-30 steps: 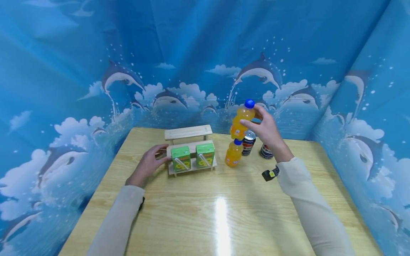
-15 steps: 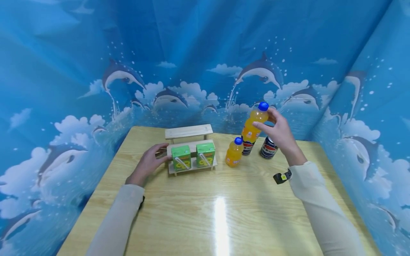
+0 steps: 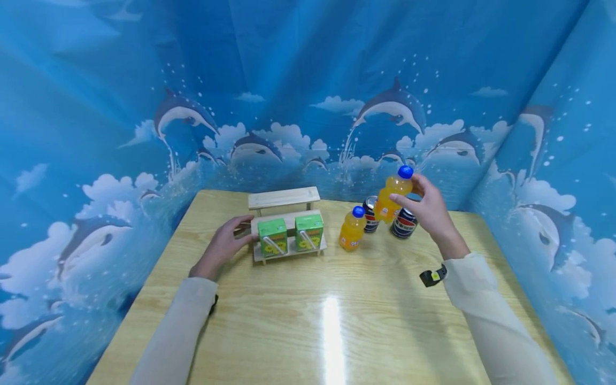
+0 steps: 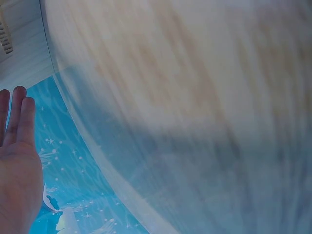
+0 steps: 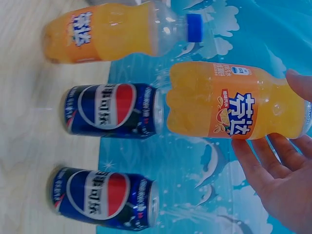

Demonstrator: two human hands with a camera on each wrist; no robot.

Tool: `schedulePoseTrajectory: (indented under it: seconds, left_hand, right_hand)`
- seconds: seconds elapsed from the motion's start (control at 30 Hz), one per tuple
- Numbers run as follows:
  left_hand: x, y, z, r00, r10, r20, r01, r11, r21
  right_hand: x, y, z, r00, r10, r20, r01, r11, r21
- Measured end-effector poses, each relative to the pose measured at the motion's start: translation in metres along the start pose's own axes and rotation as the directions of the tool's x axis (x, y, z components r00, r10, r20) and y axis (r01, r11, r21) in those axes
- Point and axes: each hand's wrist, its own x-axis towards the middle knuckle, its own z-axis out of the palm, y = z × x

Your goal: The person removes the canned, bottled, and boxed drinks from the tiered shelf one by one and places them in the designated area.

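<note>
My right hand (image 3: 430, 208) grips an orange soda bottle (image 3: 392, 198) with a blue cap, its thumb on the near side. The bottle is tilted and raised. In the right wrist view its base is apart from the cola can tops. A matching orange soda bottle (image 3: 352, 232) stands upright on the table, left of two dark blue cola cans, a left can (image 3: 370, 220) and a right can (image 3: 403, 226). My left hand (image 3: 223, 246) is at the left end of a small stepped wooden rack (image 3: 284, 198). Its fingers look straight in the left wrist view (image 4: 19, 175).
Two green juice boxes, a left box (image 3: 272, 237) and a right box (image 3: 308, 232), stand on the rack's lowest step, straws facing forward. The wooden table (image 3: 269, 315) reaches a blue dolphin-print curtain (image 3: 308, 80) at the back and sides.
My right hand has carried the bottle rightward from over the standing bottle, then lowered it slightly, so it now overlaps the cans in the head view. My left hand stays by the rack.
</note>
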Motion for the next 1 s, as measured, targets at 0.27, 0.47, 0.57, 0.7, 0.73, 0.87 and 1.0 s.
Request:
schedulePoseTrajectory:
  seconds: [0.27, 0.47, 0.57, 0.7, 0.73, 0.87, 1.0]
  left_hand:
    - [0.0, 0.0, 0.0, 1.0, -0.003, -0.001, 0.003, 1.0, -0.006]
    - [-0.001, 0.001, 0.0, 1.0, -0.018, 0.0, 0.018, 1.0, -0.01]
    - [-0.001, 0.002, 0.0, 1.0, -0.02, 0.001, 0.02, 1.0, -0.01]
    - [-0.001, 0.001, 0.0, 1.0, -0.015, -0.001, 0.015, 1.0, -0.001]
    - [-0.001, 0.001, 0.0, 1.0, -0.013, -0.002, 0.013, 1.0, 0.001]
    - [-0.001, 0.002, 0.0, 1.0, -0.004, -0.004, 0.004, 1.0, 0.005]
    - [0.0, 0.002, 0.0, 1.0, -0.006, -0.005, 0.006, 1.0, 0.003]
  right_hand:
    - [-0.008, 0.022, 0.001, 1.0, 0.02, 0.004, -0.02, 1.0, 0.011]
    - [-0.012, 0.037, 0.004, 0.999, 0.049, 0.001, -0.049, 0.999, 0.008]
    - [-0.013, 0.044, 0.007, 0.997, 0.077, 0.007, -0.077, 0.997, -0.001]
    - [-0.014, 0.052, 0.012, 0.994, 0.109, 0.016, -0.109, 0.994, -0.023]
    - [-0.015, 0.054, 0.014, 0.993, 0.113, 0.018, -0.112, 0.993, -0.026]
    - [-0.016, 0.063, 0.02, 0.992, 0.122, 0.021, -0.122, 0.992, -0.014]
    - [-0.018, 0.07, 0.024, 0.992, 0.125, 0.024, -0.125, 0.992, -0.008]
